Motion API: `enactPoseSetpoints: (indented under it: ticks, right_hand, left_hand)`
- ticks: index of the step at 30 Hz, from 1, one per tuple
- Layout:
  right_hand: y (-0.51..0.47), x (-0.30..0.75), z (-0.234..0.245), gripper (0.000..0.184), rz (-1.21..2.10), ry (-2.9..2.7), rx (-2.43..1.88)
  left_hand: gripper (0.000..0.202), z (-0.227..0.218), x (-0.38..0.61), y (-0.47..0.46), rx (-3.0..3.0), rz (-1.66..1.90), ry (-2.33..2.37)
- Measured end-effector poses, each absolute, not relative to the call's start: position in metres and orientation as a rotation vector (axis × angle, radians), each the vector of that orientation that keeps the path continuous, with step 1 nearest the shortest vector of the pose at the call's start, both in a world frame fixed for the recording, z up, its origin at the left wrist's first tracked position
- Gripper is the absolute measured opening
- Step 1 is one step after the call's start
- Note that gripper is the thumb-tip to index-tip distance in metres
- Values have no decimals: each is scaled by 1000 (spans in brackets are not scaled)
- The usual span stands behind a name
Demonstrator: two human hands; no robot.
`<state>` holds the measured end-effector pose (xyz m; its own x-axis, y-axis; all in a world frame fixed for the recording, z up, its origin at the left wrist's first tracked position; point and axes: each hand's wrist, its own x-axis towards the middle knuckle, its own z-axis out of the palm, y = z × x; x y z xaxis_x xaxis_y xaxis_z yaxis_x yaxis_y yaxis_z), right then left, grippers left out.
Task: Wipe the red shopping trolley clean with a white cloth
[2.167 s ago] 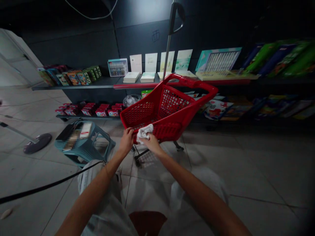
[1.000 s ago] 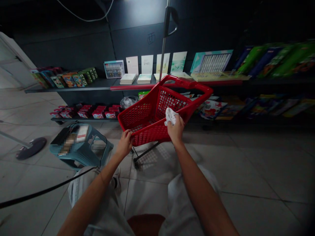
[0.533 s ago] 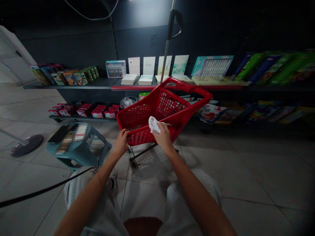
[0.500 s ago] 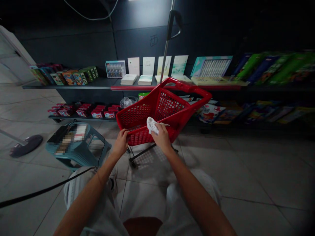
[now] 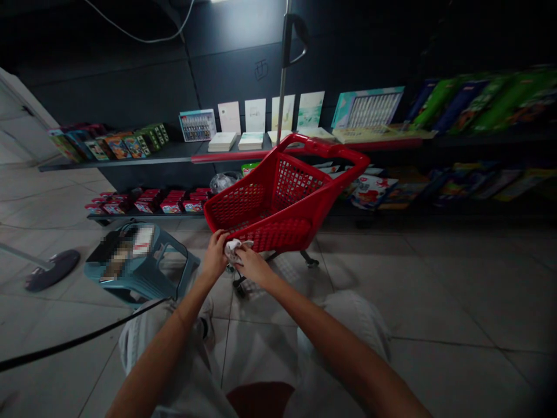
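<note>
A small red plastic shopping cart [image 5: 278,200] stands on the tiled floor in front of me, its handle toward the shelves. My left hand [image 5: 214,256] grips the near front rim of the cart's basket. My right hand [image 5: 251,265] is closed on a crumpled white cloth [image 5: 233,248] and presses it against the front lower edge of the basket, right beside my left hand. My knees in light trousers show at the bottom.
A teal plastic stool [image 5: 141,261] with items on it stands to the left. A dark cable [image 5: 82,339] runs across the floor. Dark shelves [image 5: 174,152] along the wall hold boxes, books and cards. A pole [image 5: 282,81] rises behind the cart. A round stand base [image 5: 51,268] lies at far left.
My right hand with the cloth has moved from the basket's right side rim, along the front rim, down to the front left corner next to my left hand. The left hand stayed put.
</note>
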<state>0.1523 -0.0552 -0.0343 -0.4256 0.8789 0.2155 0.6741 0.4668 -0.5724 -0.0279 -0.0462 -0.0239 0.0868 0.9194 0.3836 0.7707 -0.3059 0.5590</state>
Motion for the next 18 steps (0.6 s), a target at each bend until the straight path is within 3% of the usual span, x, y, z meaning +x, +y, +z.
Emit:
enactPoseSetpoints:
  ticks: [10, 18]
  right_hand:
    - [-26, 201, -57, 41, 633, -2169, -1500]
    - [21, 357, -30, 35, 498, -1197, -1728]
  left_hand:
    - [32, -11, -32, -52, 2275, 731, 1971]
    - [25, -12, -33, -46, 2251, 792, 1918]
